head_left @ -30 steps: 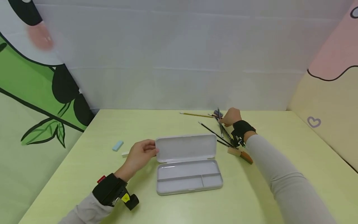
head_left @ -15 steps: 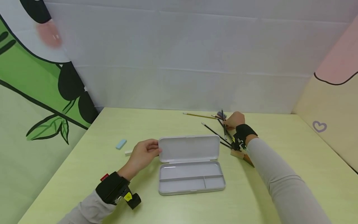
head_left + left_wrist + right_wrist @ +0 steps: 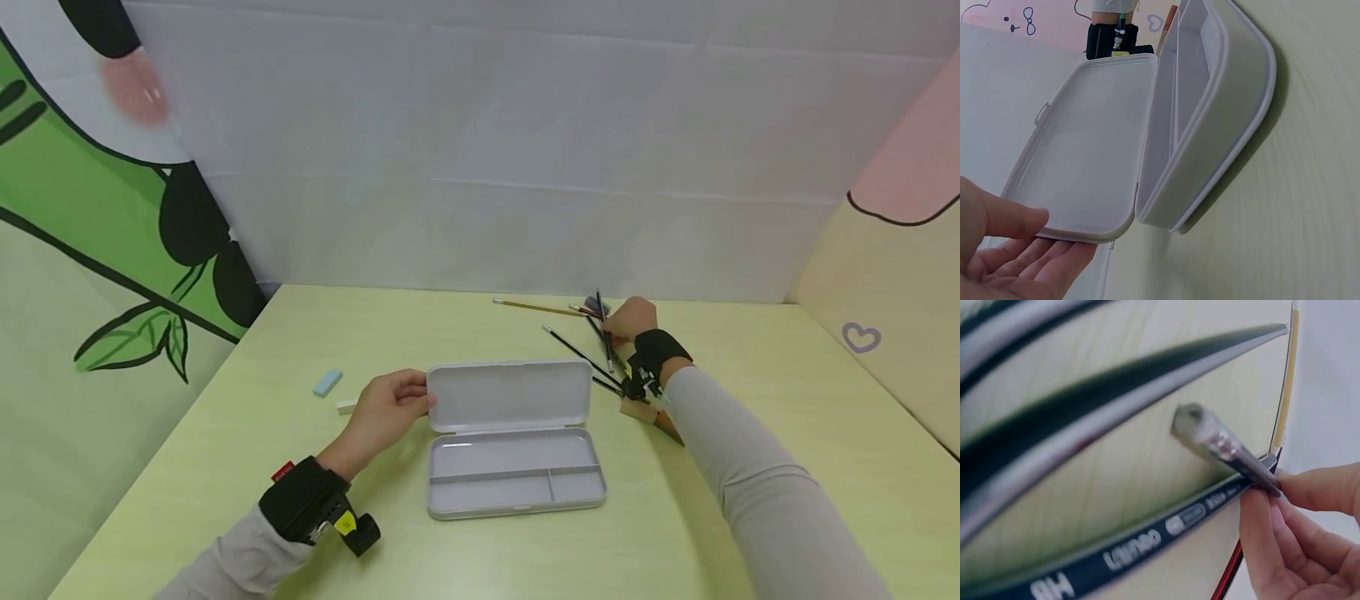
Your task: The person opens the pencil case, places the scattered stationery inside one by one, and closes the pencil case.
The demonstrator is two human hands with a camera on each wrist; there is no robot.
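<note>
My left hand (image 3: 386, 408) holds the left edge of the raised lid (image 3: 510, 396) of a pale grey pencil case (image 3: 517, 503), thumb inside and fingers behind, as the left wrist view shows. The case lies open on the table, its divided tray bare. Beyond its right back corner, my right hand (image 3: 632, 320) pinches a dark pencil (image 3: 1235, 453) with a silver end between thumb and fingers. In the right wrist view that pencil crosses over a dark HB pencil (image 3: 1129, 540). More dark pencils (image 3: 573, 347) lie around this hand.
A yellow pencil (image 3: 536, 307) and a small grey-purple block (image 3: 595, 305) lie at the back. To the left are a light blue block (image 3: 327, 383) and a white block (image 3: 347, 407). A beige and brown object (image 3: 637, 409) sits partly under the right forearm.
The head view has shifted slightly, moving everything a little to the right. The pencil in my right hand has tilted slightly. My left hand keeps its hold on the lid.
</note>
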